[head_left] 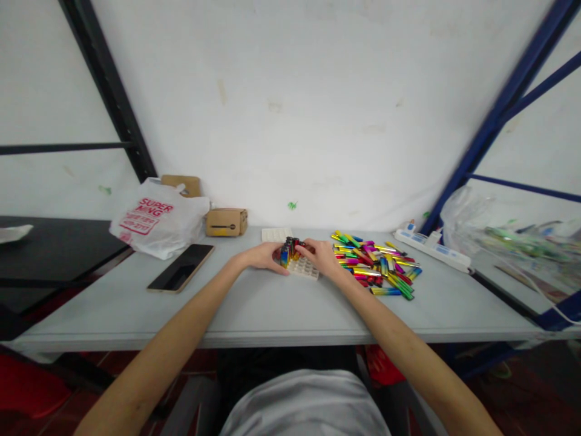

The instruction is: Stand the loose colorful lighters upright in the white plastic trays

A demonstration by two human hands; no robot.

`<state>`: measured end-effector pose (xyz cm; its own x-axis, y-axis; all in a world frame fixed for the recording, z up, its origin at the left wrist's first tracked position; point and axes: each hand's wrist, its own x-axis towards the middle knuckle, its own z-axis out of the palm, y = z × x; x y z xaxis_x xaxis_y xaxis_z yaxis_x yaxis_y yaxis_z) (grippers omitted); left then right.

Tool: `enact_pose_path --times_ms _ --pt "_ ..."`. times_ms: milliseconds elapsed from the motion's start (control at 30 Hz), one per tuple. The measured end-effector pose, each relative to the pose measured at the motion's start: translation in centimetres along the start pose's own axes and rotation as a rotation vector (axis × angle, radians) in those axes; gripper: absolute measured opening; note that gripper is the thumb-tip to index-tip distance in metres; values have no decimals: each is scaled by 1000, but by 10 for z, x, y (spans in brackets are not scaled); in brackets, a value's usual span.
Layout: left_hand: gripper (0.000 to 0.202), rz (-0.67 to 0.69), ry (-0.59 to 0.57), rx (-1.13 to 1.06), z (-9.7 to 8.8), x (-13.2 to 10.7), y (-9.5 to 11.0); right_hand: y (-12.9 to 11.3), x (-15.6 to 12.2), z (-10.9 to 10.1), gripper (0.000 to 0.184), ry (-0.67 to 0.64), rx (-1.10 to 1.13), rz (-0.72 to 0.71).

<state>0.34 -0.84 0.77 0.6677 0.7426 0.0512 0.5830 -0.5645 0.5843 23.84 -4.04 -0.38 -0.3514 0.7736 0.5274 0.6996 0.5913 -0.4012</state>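
Partway, your left hand clasped upright tubes in the part-bare tray, right hand hiding its grip, loose tubes remaining at three o'clock.

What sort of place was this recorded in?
Likely a workshop or storeroom workstation: a plain grey table beside a blue metal upright, with a power strip and a loose pile of shiny coloured pieces on it.

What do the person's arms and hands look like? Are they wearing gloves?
No gloves! The left hand and right hand are bare. No sleeves cover the left forearm or right forearm, and I see no watch or bracelet. Rings would be too small to tell. The top is pale grey.
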Motion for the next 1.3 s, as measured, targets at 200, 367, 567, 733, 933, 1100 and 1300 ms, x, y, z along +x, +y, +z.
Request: enact_pose_path --times_ms 200,367,567,733,933,1100,1300 --pt "74 1 -1 -4 1 2 -3 -4 2 4 41 -51 -247 18" --pt "74 0 -4 66 1 2 -3 -2 5 6 45 -86 -162 17" --pt "73 13 -15 58 -1 0 2 39 7 -12 36 107 -329 171" --pt "73 -15 -16 75 -2 0 3 83 0 -34 31 -4 -534 457" --pt "71 -2 -21 81 -1 1 0 100 -3 -45 32 -75 -578 575" --pt "72 0 -29 82 -1 1 0 95 -3 -40 31 -69 -619 572" --pt "73 -4 -32 69 -2 0 4 95 4 -38 34 144 -473 456"
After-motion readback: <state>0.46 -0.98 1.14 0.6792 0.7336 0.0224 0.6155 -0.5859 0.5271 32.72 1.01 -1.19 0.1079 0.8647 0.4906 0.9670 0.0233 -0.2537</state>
